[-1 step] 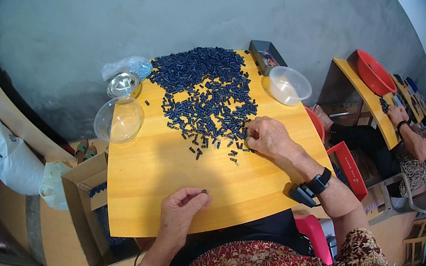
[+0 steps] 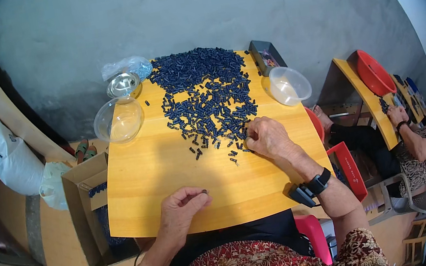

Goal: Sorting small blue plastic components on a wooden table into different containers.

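Many small dark-blue cylindrical pieces (image 2: 208, 100) are heaped at the far side of the yellow wooden table (image 2: 140, 199), thinning out toward me. My left hand (image 2: 180, 209) hovers at the table's near edge, thumb and index finger pinched on a small dark piece (image 2: 204, 191); only its tip shows. Farther off, my right hand (image 2: 268, 137) rests at the right border of the scattered pieces. Its fingers are curled downward, and whatever they grip is hidden beneath them. A few loose pieces (image 2: 233, 156) lie just left of that hand.
Clear plastic bowls (image 2: 120, 130) (image 2: 289, 85) flank the pile, with a metal bowl (image 2: 124, 84) and plastic bag (image 2: 126, 67) at far left. A grey tray (image 2: 268, 57) stands far right. Left below is a cardboard box (image 2: 84, 224); at right, a red crate (image 2: 348, 170) and another person (image 2: 424, 148).
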`<state>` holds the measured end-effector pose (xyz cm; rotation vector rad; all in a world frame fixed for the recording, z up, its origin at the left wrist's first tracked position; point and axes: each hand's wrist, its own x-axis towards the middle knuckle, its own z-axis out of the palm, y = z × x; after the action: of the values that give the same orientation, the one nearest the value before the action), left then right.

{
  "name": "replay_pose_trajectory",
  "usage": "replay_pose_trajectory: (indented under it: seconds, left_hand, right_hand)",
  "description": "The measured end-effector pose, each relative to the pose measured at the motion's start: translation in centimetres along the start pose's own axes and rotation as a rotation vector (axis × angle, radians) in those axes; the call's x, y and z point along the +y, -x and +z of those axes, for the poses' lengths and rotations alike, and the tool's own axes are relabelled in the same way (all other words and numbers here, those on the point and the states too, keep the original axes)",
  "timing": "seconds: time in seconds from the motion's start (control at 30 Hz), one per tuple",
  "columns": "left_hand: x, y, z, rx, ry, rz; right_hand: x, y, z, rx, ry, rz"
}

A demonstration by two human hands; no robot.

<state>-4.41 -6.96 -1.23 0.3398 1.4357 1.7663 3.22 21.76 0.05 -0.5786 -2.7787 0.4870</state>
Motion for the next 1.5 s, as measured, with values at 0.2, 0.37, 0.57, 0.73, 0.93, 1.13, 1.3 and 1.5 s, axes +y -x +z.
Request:
replay_pose_trajectory:
  seconds: [0.2, 0.37, 0.57, 0.73, 0.93, 1.13, 1.3, 1.5]
  left_hand:
    - [-0.2, -0.2, -0.2, 0.000, -0.054, 0.006]
    - [-0.5, -0.1, -0.2, -0.012, -0.047, 0.031]
    - [-0.3, -0.1, 0.2, -0.010, -0.070, 0.028]
    - [-0.3, 0.1, 0.1, -0.002, -0.088, 0.045]
    - [-0.4, 0.0, 0.0, -0.017, -0.111, 0.066]
    - [-0.4, 0.1, -0.1, -0.017, -0.077, 0.070]
    - [-0.5, -0.1, 0.0, -0.019, -0.091, 0.064]
    - [-0.1, 0.3, 0.1, 0.013, -0.132, 0.060]
  right_hand:
    - [-0.6, 0.8, -1.1, 0.105, -0.132, 0.025]
    - [1.0, 1.4, -2.5, 0.167, -0.366, 0.148]
    - [2.5, 2.4, -1.7, 0.102, -0.424, 0.180]
    - [0.0, 1.4, -0.9, 0.033, -0.201, 0.060]
    - [0.3, 0.7, 0.4, 0.065, -0.059, -0.031]
    - [1.7, 1.1, 0.6, 0.119, -0.372, 0.128]
    - [2.0, 1.3, -1.3, 0.150, -0.817, 0.194]
    - [-0.8, 1.3, -6.0, 0.442, -0.475, -0.108]
